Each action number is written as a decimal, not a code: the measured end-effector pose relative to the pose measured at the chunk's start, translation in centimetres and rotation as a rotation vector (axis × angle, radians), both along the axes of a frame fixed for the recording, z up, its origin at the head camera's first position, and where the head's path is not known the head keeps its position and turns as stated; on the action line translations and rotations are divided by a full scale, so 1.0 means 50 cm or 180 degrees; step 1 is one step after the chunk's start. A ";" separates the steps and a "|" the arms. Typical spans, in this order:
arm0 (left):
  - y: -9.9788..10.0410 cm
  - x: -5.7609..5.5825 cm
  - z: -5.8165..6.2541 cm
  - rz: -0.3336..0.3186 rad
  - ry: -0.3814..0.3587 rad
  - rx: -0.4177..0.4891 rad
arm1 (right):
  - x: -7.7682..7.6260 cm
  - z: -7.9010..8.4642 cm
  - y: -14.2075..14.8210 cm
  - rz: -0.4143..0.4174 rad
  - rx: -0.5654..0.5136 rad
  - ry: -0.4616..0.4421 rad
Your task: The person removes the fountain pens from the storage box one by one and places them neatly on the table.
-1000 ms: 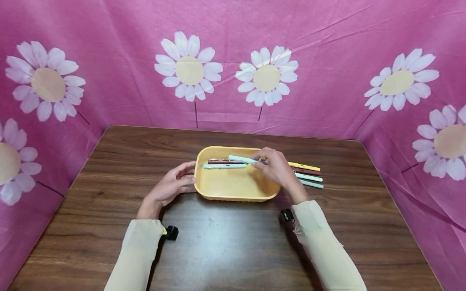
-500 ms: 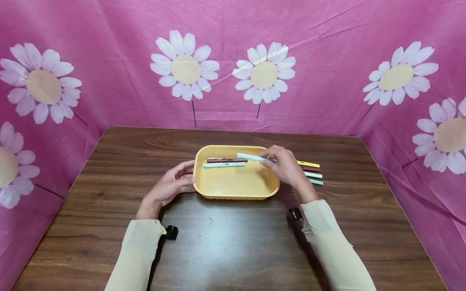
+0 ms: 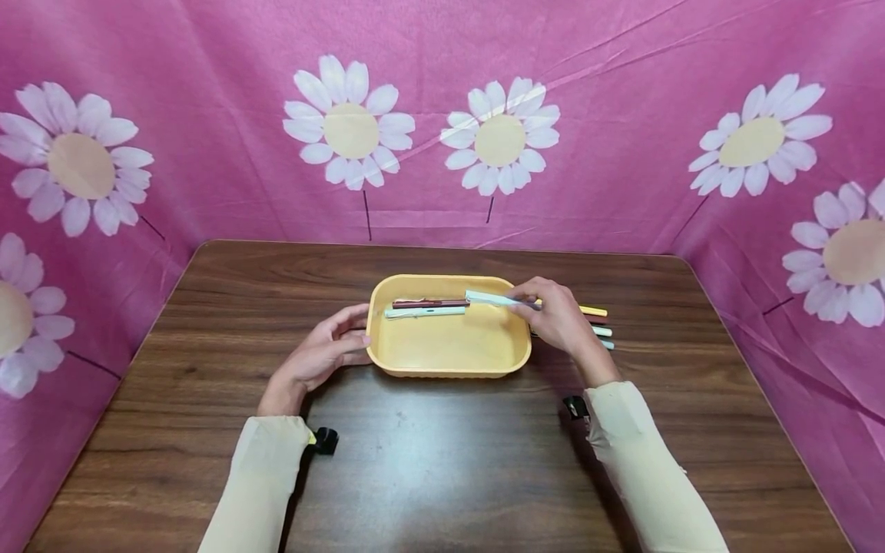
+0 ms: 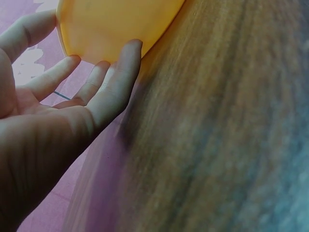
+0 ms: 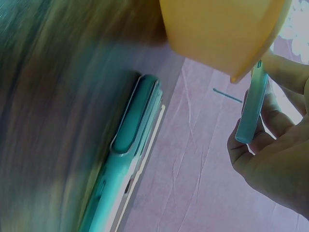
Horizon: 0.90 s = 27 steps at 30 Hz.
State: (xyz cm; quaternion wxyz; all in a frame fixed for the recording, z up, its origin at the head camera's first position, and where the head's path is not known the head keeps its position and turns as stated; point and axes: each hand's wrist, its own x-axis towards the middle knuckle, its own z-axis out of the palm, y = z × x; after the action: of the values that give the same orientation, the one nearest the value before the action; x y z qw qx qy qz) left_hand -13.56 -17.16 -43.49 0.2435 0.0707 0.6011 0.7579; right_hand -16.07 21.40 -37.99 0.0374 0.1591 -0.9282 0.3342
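Beside the left end of the yellow tray (image 3: 449, 359) is my left hand (image 3: 321, 353), its fingertips and thumb touching the outer wall with fingers loosely extended. My right hand (image 3: 556, 319) pinches a pale blue pen (image 3: 489, 298) and holds it slightly tilted over the tray's right part; the same pen (image 5: 253, 106) shows between thumb and fingers in the right wrist view. Inside the tray lie a dark red pen (image 3: 422, 305) and a light mint pen (image 3: 425, 312), side by side near the back left.
Right of the tray, partly behind my right hand, lies a row of several pens, among them a yellow pen (image 3: 593, 311); a teal pen (image 5: 133, 121) is close in the right wrist view. The brown wooden table (image 3: 415, 461) ends at a pink flowered cloth (image 3: 429, 153).
My right hand has moved to the right with the pale blue pen, away from the two pens in the tray. My left hand has stayed at the tray's left end.
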 end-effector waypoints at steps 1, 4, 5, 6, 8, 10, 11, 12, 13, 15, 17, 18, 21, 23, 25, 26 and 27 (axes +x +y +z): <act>0.000 0.000 0.000 -0.0001 -0.0001 -0.0001 | 0.001 0.000 0.003 -0.0006 -0.0004 0.0005; -0.001 0.001 0.001 -0.0008 -0.0006 -0.0002 | 0.003 -0.002 0.012 -0.0026 0.0016 -0.0030; -0.001 0.001 0.002 -0.0007 -0.0011 -0.0002 | 0.004 -0.002 0.014 -0.0042 0.0024 -0.0049; -0.001 0.001 0.002 -0.0008 -0.0014 0.0000 | 0.005 -0.002 0.016 -0.0056 0.0028 -0.0055; -0.001 0.001 0.002 -0.0006 -0.0015 0.0006 | 0.006 -0.003 0.022 -0.0081 0.0038 -0.0062; 0.000 0.001 0.003 -0.0004 -0.0016 0.0008 | 0.008 -0.004 0.027 -0.0104 0.0053 -0.0035; -0.001 0.001 0.003 -0.0007 -0.0014 0.0011 | 0.008 -0.005 0.030 -0.0106 0.0055 -0.0013; -0.001 0.001 0.004 -0.0005 -0.0011 0.0012 | 0.008 -0.006 0.032 -0.0097 0.0048 0.0008; -0.001 0.001 0.004 0.0000 -0.0006 0.0015 | 0.008 -0.007 0.034 -0.0090 0.0049 0.0019; -0.003 0.001 0.005 0.0008 0.0003 0.0015 | 0.006 -0.008 0.038 -0.0071 0.0059 0.0048; -0.004 0.001 0.006 0.0012 0.0008 0.0018 | 0.004 -0.009 0.040 -0.0052 0.0056 0.0056; -0.004 0.001 0.006 0.0015 0.0008 0.0019 | 0.003 -0.009 0.041 -0.0050 0.0061 0.0060; -0.003 0.001 0.005 0.0007 0.0005 0.0027 | 0.002 -0.009 0.046 -0.0049 0.0099 0.0072; -0.002 0.001 0.005 -0.0001 -0.0002 0.0034 | 0.002 -0.008 0.049 -0.0049 0.0115 0.0077; -0.001 0.001 0.004 -0.0001 -0.0005 0.0033 | 0.003 -0.008 0.052 -0.0062 0.0113 0.0071; -0.001 0.002 0.004 -0.0001 -0.0009 0.0031 | 0.004 -0.007 0.053 -0.0068 0.0111 0.0072; 0.000 0.002 0.004 -0.0002 -0.0011 0.0031 | 0.005 -0.007 0.054 -0.0075 0.0108 0.0074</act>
State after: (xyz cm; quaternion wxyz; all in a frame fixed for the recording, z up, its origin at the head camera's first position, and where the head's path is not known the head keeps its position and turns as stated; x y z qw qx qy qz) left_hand -13.47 -17.17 -43.31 0.2445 0.0708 0.5970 0.7608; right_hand -15.81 24.12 -38.32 0.0495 0.1525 -0.9351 0.3160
